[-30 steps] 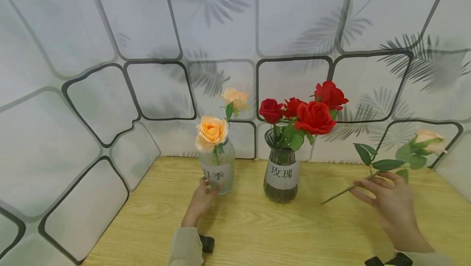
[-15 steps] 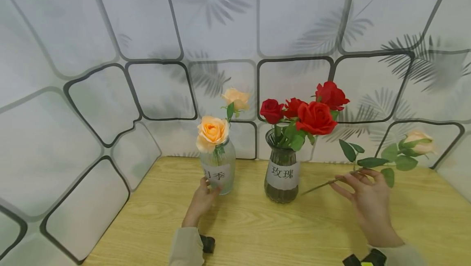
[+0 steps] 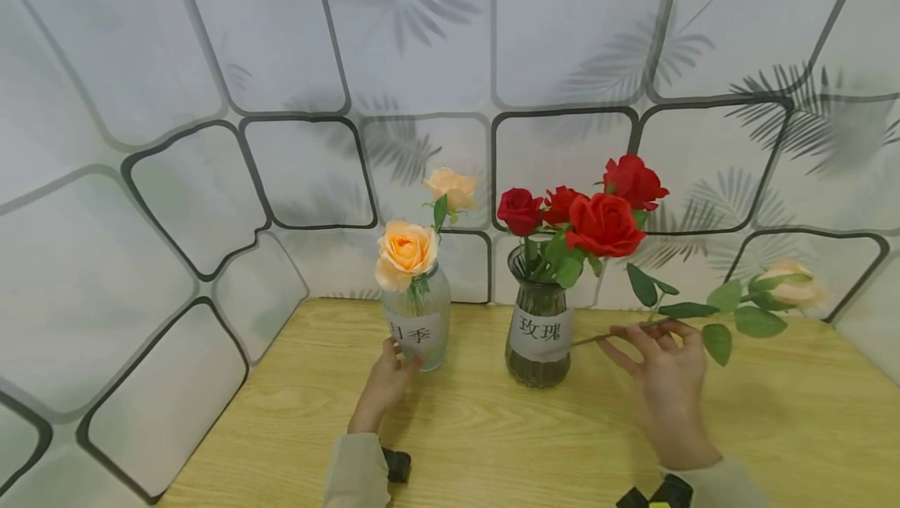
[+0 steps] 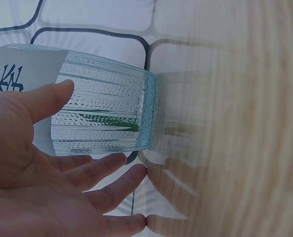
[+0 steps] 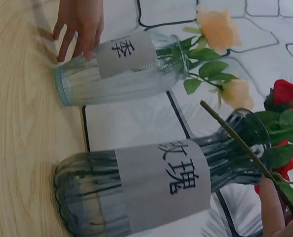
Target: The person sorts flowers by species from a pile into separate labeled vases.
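My right hand (image 3: 671, 391) pinches the stem of a pale peach rose (image 3: 789, 286) just right of the dark vase (image 3: 537, 371). The bloom points right, and the bare stem end (image 5: 220, 118) points left, overlapping that vase in the head view. Several red roses (image 3: 603, 225) stand in the dark vase, which has a white label with Chinese characters. My left hand (image 3: 385, 387) rests by the lower part of the clear vase (image 4: 99, 98), thumb over its label, the other fingers spread loosely along its side. Peach roses (image 3: 406, 250) stand in this vase.
Both vases stand upright near the back of a wood-grain table (image 3: 464, 445). Behind and to the left rises a pale wall covering (image 3: 422, 55) with dark outlined shapes and leaf prints. A black strap (image 3: 396, 465) is on the left wrist.
My right hand has moved left with the peach rose, bringing its stem end from right of the dark vase to the vase's label. My left hand stays in place by the clear vase.
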A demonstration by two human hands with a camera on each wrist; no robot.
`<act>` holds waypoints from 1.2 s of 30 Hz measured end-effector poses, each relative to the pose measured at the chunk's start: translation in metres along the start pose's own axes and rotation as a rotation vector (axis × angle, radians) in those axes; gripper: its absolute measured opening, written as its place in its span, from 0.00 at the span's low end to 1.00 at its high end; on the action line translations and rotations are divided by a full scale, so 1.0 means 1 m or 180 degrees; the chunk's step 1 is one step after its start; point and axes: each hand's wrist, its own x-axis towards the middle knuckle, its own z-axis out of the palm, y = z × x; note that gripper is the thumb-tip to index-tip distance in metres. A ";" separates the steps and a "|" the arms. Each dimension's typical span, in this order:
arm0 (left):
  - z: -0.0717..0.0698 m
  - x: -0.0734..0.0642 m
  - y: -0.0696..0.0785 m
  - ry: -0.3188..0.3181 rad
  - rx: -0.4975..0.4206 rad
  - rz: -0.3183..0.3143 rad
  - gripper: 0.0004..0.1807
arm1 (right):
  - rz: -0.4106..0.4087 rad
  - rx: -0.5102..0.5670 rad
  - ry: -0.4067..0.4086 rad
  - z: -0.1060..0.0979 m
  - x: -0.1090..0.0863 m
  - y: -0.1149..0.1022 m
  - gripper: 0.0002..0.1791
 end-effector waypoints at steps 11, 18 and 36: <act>-0.001 -0.001 0.002 0.0017 0.0020 0.0057 0.39 | -0.0362 0.0415 -0.0152 0.019 -0.017 0.026 0.15; -0.001 -0.001 0.002 0.0014 -0.0011 0.0088 0.39 | -0.0543 0.0428 -0.0281 0.032 -0.025 0.042 0.17; 0.001 -0.002 0.001 0.0018 -0.0059 0.0064 0.39 | -0.0683 -0.0090 -0.0403 0.068 -0.035 0.080 0.22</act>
